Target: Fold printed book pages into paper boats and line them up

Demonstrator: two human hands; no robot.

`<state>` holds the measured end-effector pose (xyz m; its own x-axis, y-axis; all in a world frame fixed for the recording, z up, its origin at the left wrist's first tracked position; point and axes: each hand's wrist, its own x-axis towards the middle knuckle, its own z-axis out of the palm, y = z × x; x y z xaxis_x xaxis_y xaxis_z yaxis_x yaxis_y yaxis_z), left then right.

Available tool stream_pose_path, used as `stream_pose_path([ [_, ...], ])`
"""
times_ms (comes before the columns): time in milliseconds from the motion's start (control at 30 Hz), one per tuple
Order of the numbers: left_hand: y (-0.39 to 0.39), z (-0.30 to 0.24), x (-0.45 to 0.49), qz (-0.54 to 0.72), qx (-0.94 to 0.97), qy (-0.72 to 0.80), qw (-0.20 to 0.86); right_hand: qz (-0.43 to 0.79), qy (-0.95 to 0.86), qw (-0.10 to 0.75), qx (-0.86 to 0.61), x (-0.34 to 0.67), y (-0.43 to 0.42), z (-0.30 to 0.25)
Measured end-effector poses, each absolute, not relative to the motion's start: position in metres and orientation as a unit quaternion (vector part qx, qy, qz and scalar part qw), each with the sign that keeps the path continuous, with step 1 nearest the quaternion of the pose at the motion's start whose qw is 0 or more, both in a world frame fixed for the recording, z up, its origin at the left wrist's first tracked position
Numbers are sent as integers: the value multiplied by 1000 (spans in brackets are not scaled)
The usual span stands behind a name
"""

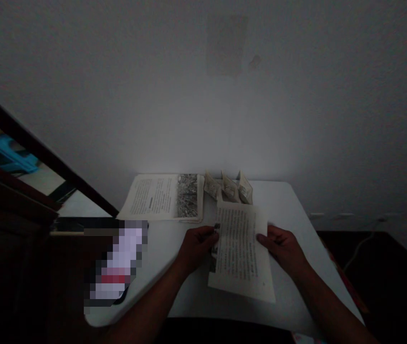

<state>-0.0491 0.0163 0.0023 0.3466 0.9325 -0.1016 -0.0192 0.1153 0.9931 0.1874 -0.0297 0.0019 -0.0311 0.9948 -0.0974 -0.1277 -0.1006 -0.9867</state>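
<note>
A printed sheet of paper [241, 251] lies on the white table [289, 200], lengthwise away from me. My left hand [198, 246] pinches its left edge, fingers curled over the paper. My right hand [284, 246] grips the right edge, thumb on top. Behind the sheet stand three small folded paper shapes [230, 187] in a row.
A stack of printed pages [164, 197] lies at the table's far left. A blurred-out object [117, 263] rests on the near left corner. A pale wall rises right behind the table. A dark wooden frame [27, 143] and dark furniture stand to the left.
</note>
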Motion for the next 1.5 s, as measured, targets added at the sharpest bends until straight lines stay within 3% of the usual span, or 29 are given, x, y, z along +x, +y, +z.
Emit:
stream_pose_path([
  [800, 16, -3, -52, 433, 474, 423, 639, 571, -437, 488, -495, 189, -29, 1],
  [1000, 10, 3, -58, 452, 621, 422, 483, 590, -409, 510, -474, 190, -28, -1],
  [1133, 11, 3, -63, 438, 745, 345, 366, 615, -392, 513, -452, 190, -28, 1],
  [1367, 13, 5, -63, 448, 767, 322, 328, 616, -404, 491, -466, 190, -28, 0],
  [1500, 11, 8, -64, 468, 733, 360, 338, 546, -399, 569, -467, 191, -28, 3],
])
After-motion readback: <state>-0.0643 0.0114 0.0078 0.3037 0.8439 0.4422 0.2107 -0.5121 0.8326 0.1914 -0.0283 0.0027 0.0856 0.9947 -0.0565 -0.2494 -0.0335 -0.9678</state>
